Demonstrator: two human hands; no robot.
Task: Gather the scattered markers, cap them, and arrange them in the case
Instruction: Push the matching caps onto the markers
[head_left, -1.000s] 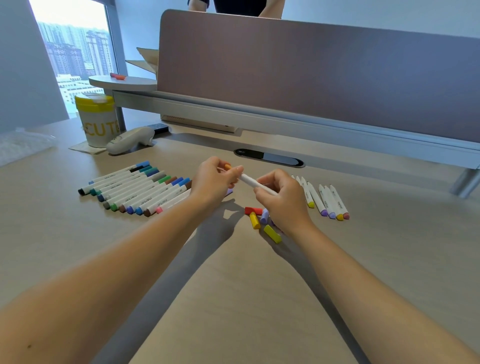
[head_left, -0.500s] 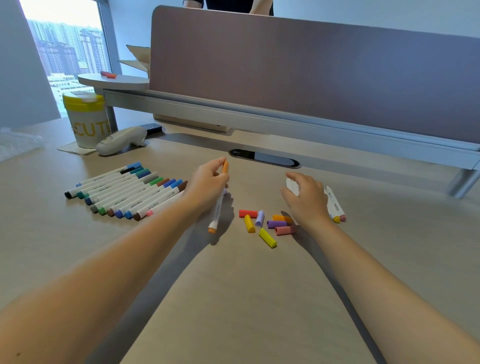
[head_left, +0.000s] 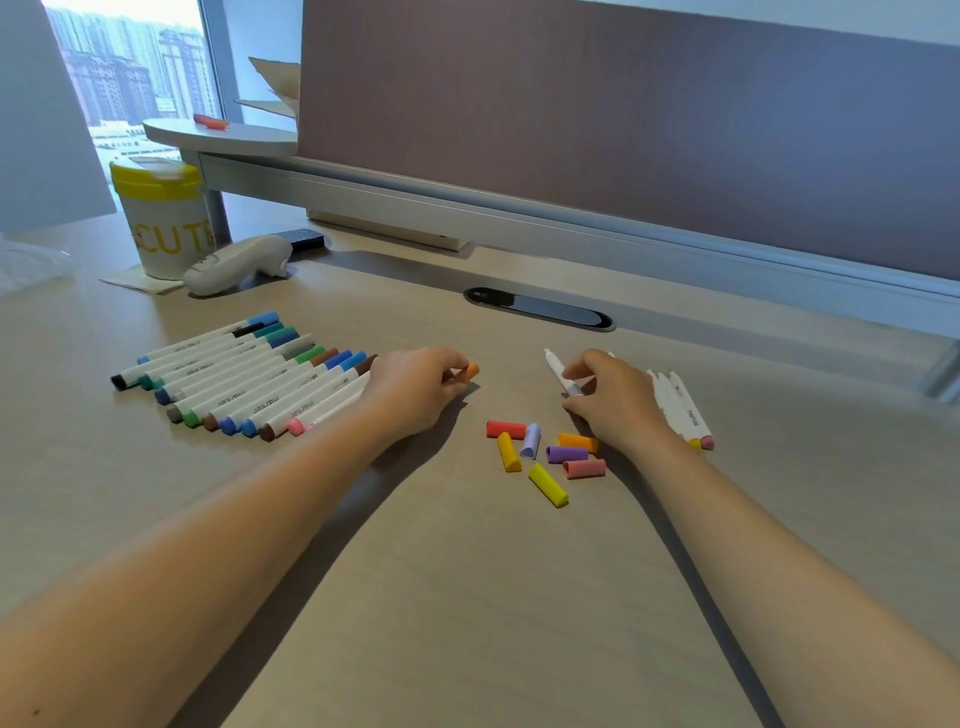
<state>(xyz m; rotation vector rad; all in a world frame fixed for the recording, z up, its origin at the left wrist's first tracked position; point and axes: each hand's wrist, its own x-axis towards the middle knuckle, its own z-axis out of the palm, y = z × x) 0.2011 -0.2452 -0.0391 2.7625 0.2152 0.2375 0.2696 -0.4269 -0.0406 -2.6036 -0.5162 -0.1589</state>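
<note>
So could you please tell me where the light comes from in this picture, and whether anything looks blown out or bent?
Head view: the window at upper left is overexposed along its top; light from that side throws shadows of the left hand and right hand toward the right on the desk; the wide lens slants the divider panel and stretches the forearms at the bottom corners.

Orange-capped white marker (head_left: 470, 372) mostly hidden under left hand (head_left: 410, 387); right hand (head_left: 613, 397) covers the uncapped white markers (head_left: 680, 410); their far tips unclear.

Matt wood-look desk (head_left: 467, 597), plastic caps (head_left: 548, 484)
</note>
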